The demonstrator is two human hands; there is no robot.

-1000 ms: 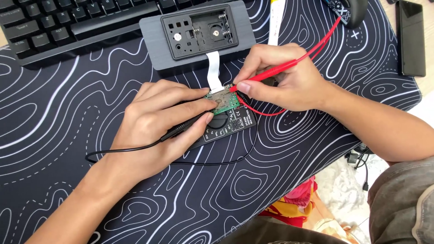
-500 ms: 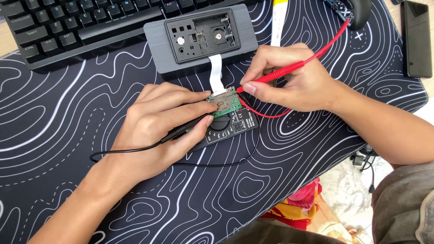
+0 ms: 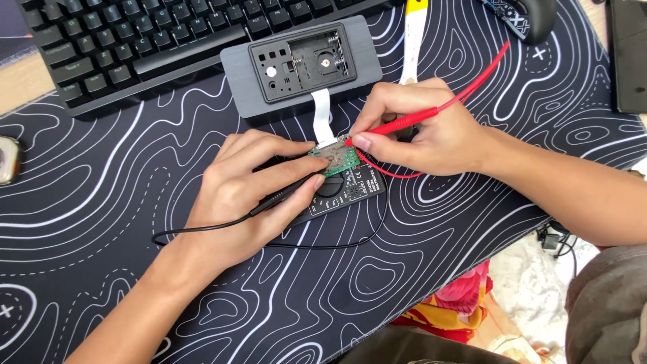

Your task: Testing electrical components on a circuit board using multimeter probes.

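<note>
A small green circuit board [image 3: 335, 158] lies on top of a black multimeter [image 3: 340, 195] in the middle of the desk mat. My left hand [image 3: 253, 192] grips a black probe [image 3: 283, 195] with its tip at the board's left edge. My right hand [image 3: 421, 128] pinches a red probe [image 3: 404, 121], its tip touching the board's upper right. A white ribbon cable [image 3: 323, 118] runs from the board up to an opened grey device case [image 3: 300, 64].
A black keyboard [image 3: 135, 47] lies at the back left. The black mat with white contour lines [image 3: 101, 202] covers the desk. A dark mouse [image 3: 532, 17] and a black flat object [image 3: 627, 54] sit at the back right. The desk edge is at lower right.
Both hands stay on the board with the probes; the view has shifted slightly, and the red probe tip has edged a little along the board.
</note>
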